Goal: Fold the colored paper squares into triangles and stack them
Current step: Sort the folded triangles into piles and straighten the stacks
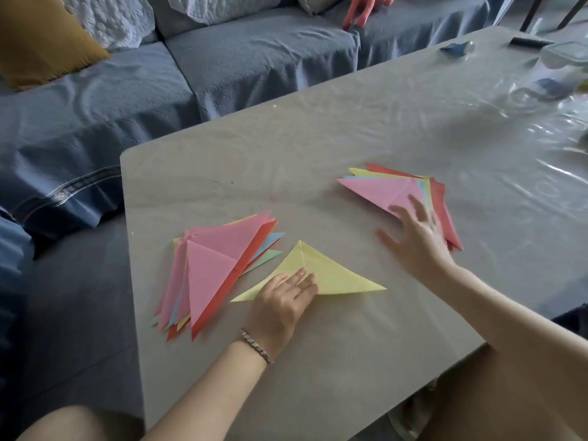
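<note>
The task looks well advanced: no flat, unfolded square shows anywhere on the table (318, 148), and every sheet in view already has a triangle's outline. One loose yellow triangle (337, 275) lies near the front middle of the table, and the left hand (283, 300) presses its near-left part with fingers straight and close together, probably flattening the crease. Just left of it sits the larger pile (219, 268), pink on top, with red, blue, green and yellow edges fanned out beneath; its sheets are too many and too overlapped to count. Well apart, to the right, lies the smaller pile (394, 189), pink on top, with pale blue, yellow and red edges showing, so at least four sheets. The right hand (416, 237) is over that pile's near edge, fingers spread wide and holding nothing; blur hides whether it touches the paper. That makes two piles and one single triangle. Which pile is the finished stack cannot be told; what seems left is adding the yellow piece and perhaps squaring the stacks.
</note>
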### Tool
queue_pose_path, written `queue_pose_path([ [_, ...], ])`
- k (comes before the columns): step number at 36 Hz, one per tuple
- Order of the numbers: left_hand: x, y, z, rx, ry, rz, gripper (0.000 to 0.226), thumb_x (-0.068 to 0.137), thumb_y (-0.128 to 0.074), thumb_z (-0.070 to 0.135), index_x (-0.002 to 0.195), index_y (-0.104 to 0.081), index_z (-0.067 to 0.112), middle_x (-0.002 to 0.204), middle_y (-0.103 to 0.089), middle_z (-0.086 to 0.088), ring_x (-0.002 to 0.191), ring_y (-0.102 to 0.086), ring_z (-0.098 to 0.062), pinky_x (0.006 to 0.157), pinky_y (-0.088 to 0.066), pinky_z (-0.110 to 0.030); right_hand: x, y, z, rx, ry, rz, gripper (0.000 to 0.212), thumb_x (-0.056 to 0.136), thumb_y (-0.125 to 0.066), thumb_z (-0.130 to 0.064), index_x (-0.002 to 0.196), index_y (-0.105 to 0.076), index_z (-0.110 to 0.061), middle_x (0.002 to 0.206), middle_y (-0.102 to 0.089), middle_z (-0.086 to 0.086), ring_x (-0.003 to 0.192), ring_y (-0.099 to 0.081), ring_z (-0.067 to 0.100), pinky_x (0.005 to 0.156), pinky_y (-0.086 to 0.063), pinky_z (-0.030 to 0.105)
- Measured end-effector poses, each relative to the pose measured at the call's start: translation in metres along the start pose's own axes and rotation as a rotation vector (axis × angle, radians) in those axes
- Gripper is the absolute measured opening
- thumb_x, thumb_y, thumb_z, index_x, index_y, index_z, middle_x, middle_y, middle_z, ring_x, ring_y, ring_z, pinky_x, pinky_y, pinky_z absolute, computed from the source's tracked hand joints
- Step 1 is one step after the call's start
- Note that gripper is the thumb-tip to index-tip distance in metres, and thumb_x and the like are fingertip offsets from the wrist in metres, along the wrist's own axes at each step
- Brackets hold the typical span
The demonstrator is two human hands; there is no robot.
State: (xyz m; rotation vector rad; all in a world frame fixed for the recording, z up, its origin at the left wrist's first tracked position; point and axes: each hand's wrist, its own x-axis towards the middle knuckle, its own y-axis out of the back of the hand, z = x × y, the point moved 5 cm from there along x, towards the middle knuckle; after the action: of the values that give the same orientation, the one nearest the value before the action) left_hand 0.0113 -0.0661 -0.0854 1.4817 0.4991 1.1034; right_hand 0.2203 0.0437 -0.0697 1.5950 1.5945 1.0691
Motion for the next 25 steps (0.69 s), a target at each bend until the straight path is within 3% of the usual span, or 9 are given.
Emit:
queue_pose_path([
  [2,0.000,-0.007,-0.002,-0.023,-0.010,-0.049,0.041,0.072,-0.034,0.000,0.105,-0.052,0.016,0.103,-0.070,0.003,0.100,-0.065,-0.015,0.080,-0.051,-0.026,-0.026,-0.003,-0.021,0.081,0.215,0.010,0.038,0.087,-0.060,-0.028,0.119,-0.060,-0.007,0.138,-0.046,0.015,0.128,-0.042,0.032,0.106,-0.028,0.034],
  [5,0.005,-0.014,-0.007,-0.096,0.037,-0.073,0.039,0.073,-0.034,0.003,0.106,-0.051,0.016,0.103,-0.070,0.000,0.099,-0.066,-0.018,0.080,-0.050,-0.025,-0.063,-0.018,-0.048,0.080,0.458,-0.132,0.043,0.087,-0.043,-0.034,0.111,-0.065,-0.006,0.121,-0.062,0.010,0.112,-0.059,0.027,0.098,-0.039,0.029],
  [8,0.011,-0.019,-0.008,-0.109,0.094,-0.057,0.038,0.077,-0.036,0.009,0.098,-0.067,0.012,0.104,-0.070,-0.003,0.097,-0.066,-0.021,0.085,-0.039,-0.026,-0.085,-0.040,-0.061,-0.014,0.595,-0.283,0.050,0.088,-0.034,-0.036,0.122,-0.059,-0.008,0.127,-0.059,0.007,0.118,-0.055,0.024,0.098,-0.042,0.036],
  [11,0.012,-0.023,-0.008,-0.136,0.147,-0.048,0.036,0.079,-0.039,0.013,0.092,-0.072,0.010,0.103,-0.071,-0.004,0.096,-0.067,-0.022,0.085,-0.043,-0.027,-0.091,-0.059,-0.059,-0.059,0.554,-0.437,0.074,0.089,-0.009,-0.057,0.141,-0.037,-0.013,0.147,-0.036,0.001,0.138,-0.029,0.018,0.113,-0.015,0.028],
  [12,0.010,-0.023,-0.009,-0.154,0.173,-0.053,0.036,0.080,-0.039,0.015,0.092,-0.072,0.011,0.104,-0.070,-0.004,0.096,-0.067,-0.022,0.083,-0.046,-0.027,-0.091,-0.061,-0.060,-0.066,0.538,-0.438,0.080,0.089,-0.001,-0.060,0.140,-0.038,-0.012,0.147,-0.036,0.001,0.138,-0.029,0.019,0.113,-0.011,0.029],
  [14,0.001,-0.025,-0.011,-0.197,0.226,-0.091,0.038,0.083,-0.037,0.020,0.098,-0.070,0.011,0.112,-0.067,-0.006,0.103,-0.064,-0.023,0.088,-0.047,-0.029,-0.092,-0.065,-0.063,-0.154,0.543,-0.394,0.078,0.094,0.002,-0.053,0.131,-0.051,-0.009,0.137,-0.050,0.004,0.128,-0.045,0.021,0.107,-0.023,0.035],
  [17,-0.014,-0.027,-0.008,-0.294,0.296,-0.233,0.054,0.089,-0.022,0.033,0.126,-0.055,0.010,0.140,-0.044,-0.005,0.132,-0.037,-0.024,0.108,-0.017,-0.036,-0.096,-0.071,-0.063,-0.261,0.468,-0.382,0.072,0.098,-0.003,-0.046,0.122,-0.061,-0.012,0.127,-0.059,0.001,0.119,-0.054,0.017,0.099,-0.035,0.034],
  [20,-0.026,-0.026,-0.002,-0.250,0.341,-0.363,0.076,0.079,0.004,0.051,0.144,-0.023,0.023,0.149,0.000,0.011,0.135,0.013,-0.008,0.108,0.012,-0.023,-0.098,-0.071,-0.061,-0.300,0.498,-0.338,0.068,0.098,-0.007,-0.048,0.125,-0.059,-0.015,0.132,-0.055,0.001,0.123,-0.050,0.016,0.100,-0.033,0.037],
  [25,-0.036,-0.019,-0.003,-0.141,0.416,-0.445,0.081,0.068,0.017,0.055,0.144,-0.004,0.038,0.139,0.023,0.019,0.130,0.025,-0.002,0.104,0.018,-0.026,-0.097,-0.063,-0.050,-0.343,0.487,-0.318,0.067,0.098,-0.007,-0.049,0.127,-0.056,-0.013,0.135,-0.050,0.000,0.125,-0.047,0.015,0.108,-0.022,0.024],
])
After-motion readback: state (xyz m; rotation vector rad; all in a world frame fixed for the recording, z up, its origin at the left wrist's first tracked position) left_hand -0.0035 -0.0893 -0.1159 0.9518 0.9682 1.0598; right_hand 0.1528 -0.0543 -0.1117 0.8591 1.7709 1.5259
